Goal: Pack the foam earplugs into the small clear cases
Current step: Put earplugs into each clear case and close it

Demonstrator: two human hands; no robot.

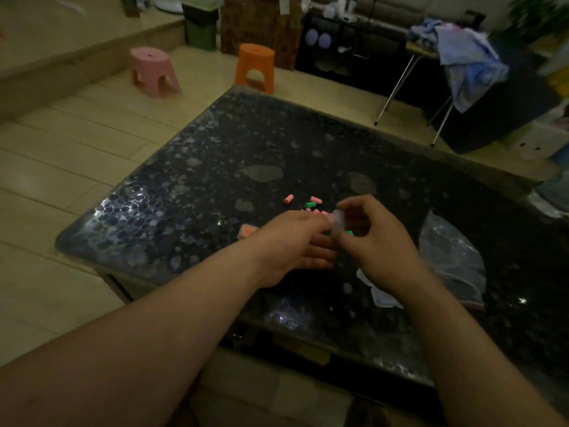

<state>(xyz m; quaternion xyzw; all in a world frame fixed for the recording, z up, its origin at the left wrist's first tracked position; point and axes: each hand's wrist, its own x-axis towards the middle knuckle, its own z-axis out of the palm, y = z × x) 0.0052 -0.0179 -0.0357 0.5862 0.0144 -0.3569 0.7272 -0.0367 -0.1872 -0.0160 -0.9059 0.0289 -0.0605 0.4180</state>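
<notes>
1. The person's two hands meet over the middle of a dark speckled table (246, 155), seen from above in dim light.
2. The right hand (378, 238) holds a small clear case (340, 221) pinched between thumb and fingers, lifted just off the tabletop; the case is blurred, so whether it is open or closed cannot be told.
3. The left hand (292, 245) lies palm down with fingers together, their tips reaching the case; whether they grip anything cannot be told.
4. Loose foam earplugs lie on the table just beyond the hands: a pink earplug (288, 199), another pink one (316, 200) and a green earplug (309, 205) beside it.
5. A bit of green (349, 232) shows under the right hand's fingers.
6. A filled case with orange earplugs (248, 231) rests on the table just left of the left hand.
7. More empty clear cases (380, 294) lie near the right wrist, beside a crumpled clear plastic bag (452, 251).
</notes>
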